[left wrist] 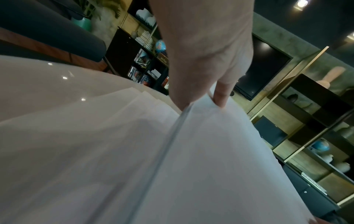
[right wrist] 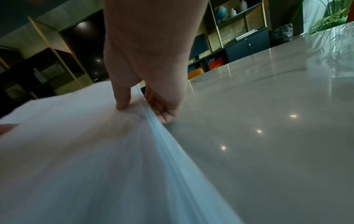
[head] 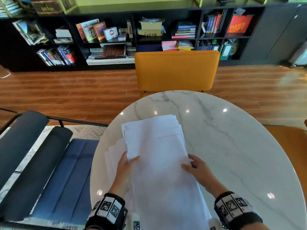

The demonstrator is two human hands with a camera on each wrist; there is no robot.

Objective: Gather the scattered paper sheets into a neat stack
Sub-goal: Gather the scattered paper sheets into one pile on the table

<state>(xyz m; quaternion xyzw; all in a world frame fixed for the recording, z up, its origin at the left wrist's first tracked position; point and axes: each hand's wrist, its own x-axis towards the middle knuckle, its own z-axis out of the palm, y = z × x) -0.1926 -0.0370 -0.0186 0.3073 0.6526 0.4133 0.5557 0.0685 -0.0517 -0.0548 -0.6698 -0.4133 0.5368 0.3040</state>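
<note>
item: loose bundle of plain white paper sheets [head: 159,156], unprinted as far as can be seen, lying lengthwise on the round white marble-patterned desk [head: 232,146] toward its left and near side.

left to right: padded dark blue armchair [head: 54,163] beside the desk; a few stray sheets [head: 112,155] fanned out under the bundle's left edge, flat on the desk; left hand [head: 126,165] pinching the bundle's left edge, thumb on top, fingers beneath; the bundle itself; right hand [head: 197,168] gripping the right edge, thumb pressed on top, fingers curled under against the desk. mustard-yellow upholstered chair [head: 176,70] beyond the far rim.

condition: far ends of the sheets stepped and staggered, corners showing one behind another; left edge lifted and slightly bowed in the left wrist view; the right wrist view shows layered edges not yet flush. thin, limp, likely to slide over each other.

step in hand, as judged: squaring the bundle. advice: keep both grips light so sheets can shift, stand the bundle on one edge and tap it on the desk, then turn and tap the adjoining edge; first draw in the strays at left. risk: a tight pinch creases corners; the glossy desk lets sheets skate off.
</note>
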